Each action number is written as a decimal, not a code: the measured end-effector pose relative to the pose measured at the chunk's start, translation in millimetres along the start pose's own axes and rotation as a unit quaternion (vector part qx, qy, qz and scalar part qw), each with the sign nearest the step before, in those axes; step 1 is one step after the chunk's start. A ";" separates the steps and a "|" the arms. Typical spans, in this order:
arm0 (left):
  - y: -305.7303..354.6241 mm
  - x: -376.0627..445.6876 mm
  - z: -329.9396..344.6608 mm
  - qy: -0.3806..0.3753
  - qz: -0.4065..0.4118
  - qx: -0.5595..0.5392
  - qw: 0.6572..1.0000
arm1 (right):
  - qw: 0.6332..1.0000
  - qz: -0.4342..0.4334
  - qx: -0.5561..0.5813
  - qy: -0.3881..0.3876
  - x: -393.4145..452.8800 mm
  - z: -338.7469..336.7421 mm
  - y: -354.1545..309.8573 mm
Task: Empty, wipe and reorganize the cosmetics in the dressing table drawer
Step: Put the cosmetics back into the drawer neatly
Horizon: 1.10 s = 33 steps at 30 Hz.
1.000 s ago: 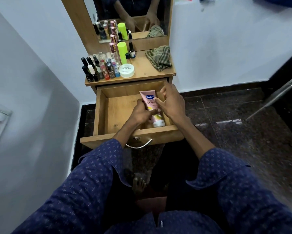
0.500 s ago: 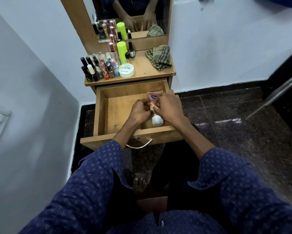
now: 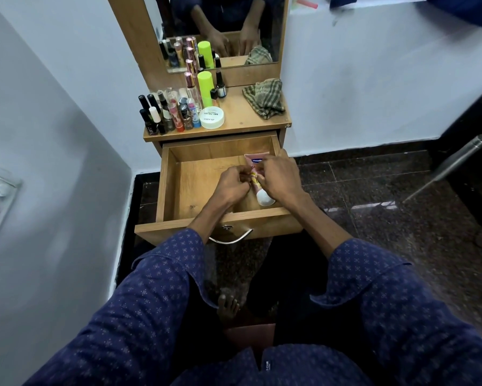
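The wooden drawer (image 3: 198, 179) of the dressing table stands pulled out. A pink tube with a white cap (image 3: 257, 178) lies along the drawer's right side, cap toward me. My left hand (image 3: 232, 183) has curled fingers at the tube's left edge. My right hand (image 3: 280, 176) covers the tube's right side with curled fingers. Whether either hand grips it is hidden. On the tabletop stand several nail polish bottles (image 3: 166, 114), a lime green bottle (image 3: 205, 87) and a white round jar (image 3: 212, 117).
A checked cloth (image 3: 264, 97) lies crumpled at the tabletop's right. The mirror (image 3: 223, 29) rises behind. A white wall closes in on the left. Dark stone floor (image 3: 373, 196) spreads right, with a metal leg (image 3: 451, 162) slanting there. My bare foot (image 3: 227, 306) is under the drawer.
The tube went from raised and tilted in both hands down onto the drawer floor at the right side. Both hands lowered with it and stay close together over it.
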State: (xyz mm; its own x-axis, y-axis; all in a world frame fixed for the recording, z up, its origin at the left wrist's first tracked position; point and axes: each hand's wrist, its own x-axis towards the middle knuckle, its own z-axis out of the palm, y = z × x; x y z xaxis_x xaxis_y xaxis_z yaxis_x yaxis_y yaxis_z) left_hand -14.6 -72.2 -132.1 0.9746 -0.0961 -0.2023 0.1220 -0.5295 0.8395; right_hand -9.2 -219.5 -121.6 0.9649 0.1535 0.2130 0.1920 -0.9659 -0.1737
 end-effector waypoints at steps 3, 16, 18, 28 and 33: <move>1.7 -0.8 -0.6 0.009 0.005 0.002 1.000 | 1.000 -0.002 0.002 -0.001 -0.1 -1.3 0.1; 40.7 -13.3 -105.7 0.210 0.236 0.105 0.943 | 0.973 -0.058 0.197 0.102 57.2 -67.8 -60.9; 48.3 -13.4 -135.3 0.256 0.247 0.120 0.927 | 0.967 -0.086 0.209 0.118 75.8 -80.1 -85.4; 23.2 25.3 -254.8 0.411 0.038 0.050 0.910 | 0.978 -0.146 0.145 0.044 169.1 -116.1 -173.0; -2.5 58.9 -273.3 0.342 -0.093 -0.006 0.935 | 0.984 -0.144 0.050 -0.090 201.7 -111.9 -192.6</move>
State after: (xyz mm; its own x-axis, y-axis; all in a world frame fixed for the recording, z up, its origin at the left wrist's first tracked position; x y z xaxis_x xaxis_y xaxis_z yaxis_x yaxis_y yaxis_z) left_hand 93.8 153.8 -8.3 0.8286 0.5595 0.0210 0.2986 -0.4733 0.8288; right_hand 128.5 -25.8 62.4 0.8818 0.4617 0.0959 0.4710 -0.8524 -0.2270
